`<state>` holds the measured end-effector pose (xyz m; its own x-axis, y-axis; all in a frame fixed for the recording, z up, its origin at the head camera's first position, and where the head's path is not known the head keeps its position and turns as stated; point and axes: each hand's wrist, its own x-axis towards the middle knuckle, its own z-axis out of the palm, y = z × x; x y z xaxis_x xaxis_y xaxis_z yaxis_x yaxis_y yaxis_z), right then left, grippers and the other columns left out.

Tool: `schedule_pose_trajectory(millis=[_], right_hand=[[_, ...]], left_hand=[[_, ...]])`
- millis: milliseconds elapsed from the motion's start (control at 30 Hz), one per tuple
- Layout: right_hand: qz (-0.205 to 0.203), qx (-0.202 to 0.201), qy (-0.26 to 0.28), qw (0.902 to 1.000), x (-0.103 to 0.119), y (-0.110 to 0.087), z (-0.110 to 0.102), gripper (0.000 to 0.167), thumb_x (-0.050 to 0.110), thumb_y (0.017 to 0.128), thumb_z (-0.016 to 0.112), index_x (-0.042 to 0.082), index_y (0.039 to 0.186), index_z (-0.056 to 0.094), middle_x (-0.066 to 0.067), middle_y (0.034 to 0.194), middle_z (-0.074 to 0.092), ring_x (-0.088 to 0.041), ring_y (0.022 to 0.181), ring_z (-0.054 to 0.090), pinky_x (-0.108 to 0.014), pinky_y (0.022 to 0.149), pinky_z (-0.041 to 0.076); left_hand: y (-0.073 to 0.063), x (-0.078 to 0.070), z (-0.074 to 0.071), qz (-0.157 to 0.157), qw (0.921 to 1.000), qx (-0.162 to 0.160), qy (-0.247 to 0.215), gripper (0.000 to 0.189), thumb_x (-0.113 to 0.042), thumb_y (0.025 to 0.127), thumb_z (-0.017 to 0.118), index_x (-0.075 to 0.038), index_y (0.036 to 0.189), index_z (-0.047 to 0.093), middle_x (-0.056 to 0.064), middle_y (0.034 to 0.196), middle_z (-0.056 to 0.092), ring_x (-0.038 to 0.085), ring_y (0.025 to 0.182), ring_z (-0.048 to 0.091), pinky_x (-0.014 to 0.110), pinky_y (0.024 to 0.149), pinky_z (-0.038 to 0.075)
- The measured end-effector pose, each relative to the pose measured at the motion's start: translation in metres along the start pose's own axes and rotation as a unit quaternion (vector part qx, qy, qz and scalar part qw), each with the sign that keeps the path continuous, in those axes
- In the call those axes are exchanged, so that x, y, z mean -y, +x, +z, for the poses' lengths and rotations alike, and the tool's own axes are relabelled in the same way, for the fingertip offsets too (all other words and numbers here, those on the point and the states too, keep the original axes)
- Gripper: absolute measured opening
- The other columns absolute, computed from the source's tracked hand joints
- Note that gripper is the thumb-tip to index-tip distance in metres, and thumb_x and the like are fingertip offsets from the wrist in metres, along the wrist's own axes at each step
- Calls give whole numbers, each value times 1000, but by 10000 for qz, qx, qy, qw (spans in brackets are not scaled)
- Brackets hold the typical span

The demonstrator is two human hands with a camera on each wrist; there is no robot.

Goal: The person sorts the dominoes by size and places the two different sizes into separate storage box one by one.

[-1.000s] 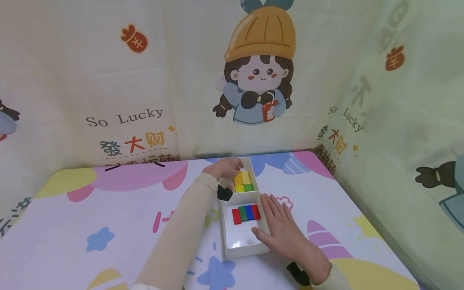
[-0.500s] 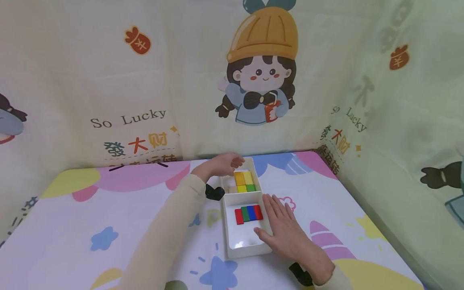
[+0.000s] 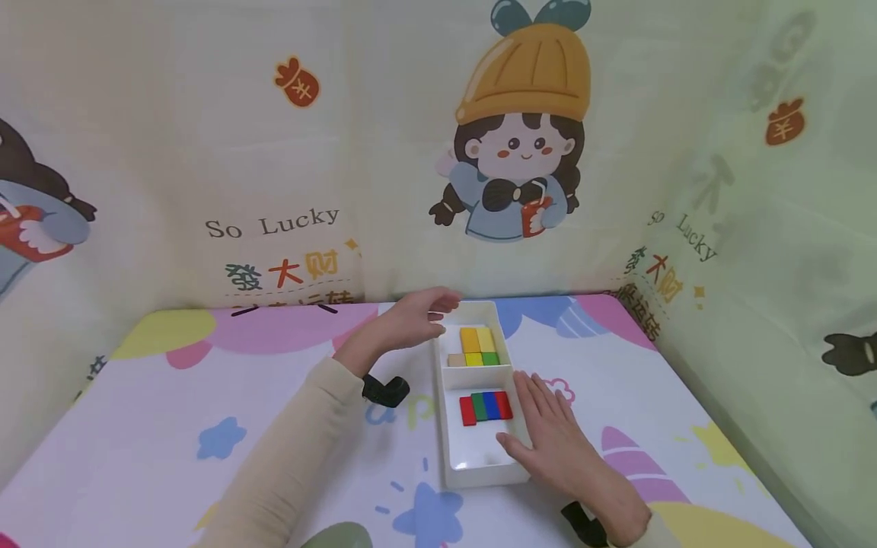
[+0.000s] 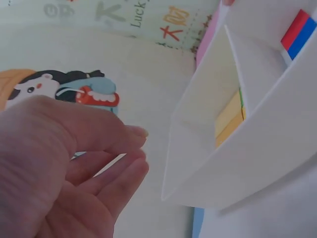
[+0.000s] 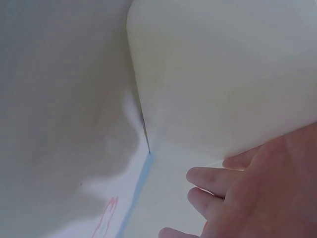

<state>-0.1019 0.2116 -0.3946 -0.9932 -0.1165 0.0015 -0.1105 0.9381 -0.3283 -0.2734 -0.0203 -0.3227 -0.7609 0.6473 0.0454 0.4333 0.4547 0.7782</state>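
A white two-compartment box (image 3: 454, 478) stands on the table. In its far compartment lie an orange-yellow block (image 3: 469, 339), a pale yellow block (image 3: 485, 339), and a row of a tan block (image 3: 456, 360), a yellow block (image 3: 473, 359) and a green block (image 3: 489, 358). The near compartment holds a row of red, green, blue and red blocks (image 3: 489, 406). My left hand (image 3: 404, 323) hovers at the box's far left rim, its fingers loosely bent; in the left wrist view nothing shows between thumb and fingers. With straight fingers, my right hand (image 3: 558, 438) lies along the box's right side.
Beneath the box is a table (image 3: 274, 403) covered with a colourful printed cloth. Printed curtains (image 3: 397, 152) hang behind the table and along its right side. Each wrist carries a black camera mount, such as the left one (image 3: 387, 390).
My left hand has drawn back leftward from over the far compartment, uncovering its blocks. My right hand has kept its place beside the box. The head view has turned slightly left.
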Motion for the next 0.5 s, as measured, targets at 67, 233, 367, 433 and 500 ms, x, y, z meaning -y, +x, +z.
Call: schedule_pose_trajectory(millis=[67,233,367,433,500], right_hand=[[7,-39,-41,10000,-3,0,-1,98,61,87,60,14,160,14,-11,166,18,-40,152,14,-67,118,13],[-53,-56,-42,10000,-6,-1,-4,98,63,87,58,13,159,15,-12,166,17,-40,152,13,-69,116,14],[-137,-31,48,9999,-7,-1,-10,96,61,89,57,12,159,15,-13,167,12,-40,152,10,-70,116,13],[-182,-93,59,9998,-8,-1,-14,94,59,90,57,10,159,15,-14,167,12,-41,152,9,-70,116,12],[-231,-207,27,9995,-8,0,-20,92,57,91,56,10,159,16,-14,167,12,-40,152,7,-69,117,10]], left_hand=[[-8,-3,2,123,9998,-159,77,49,0,94,56,-6,142,47,10,143,54,28,134,52,40,109,45],[-35,-6,11,118,9968,-617,492,51,-7,96,57,-7,145,45,7,147,50,27,134,51,42,108,46],[-58,-4,19,42,9895,-975,1069,54,-9,96,61,-9,147,43,6,149,48,25,136,48,42,109,45],[-69,-3,22,-5,9859,-1084,1276,56,-11,96,62,-9,148,41,6,149,46,24,138,45,43,110,43],[-80,-2,24,-62,9822,-1186,1454,57,-13,96,62,-10,149,39,8,150,44,25,139,44,44,111,42]])
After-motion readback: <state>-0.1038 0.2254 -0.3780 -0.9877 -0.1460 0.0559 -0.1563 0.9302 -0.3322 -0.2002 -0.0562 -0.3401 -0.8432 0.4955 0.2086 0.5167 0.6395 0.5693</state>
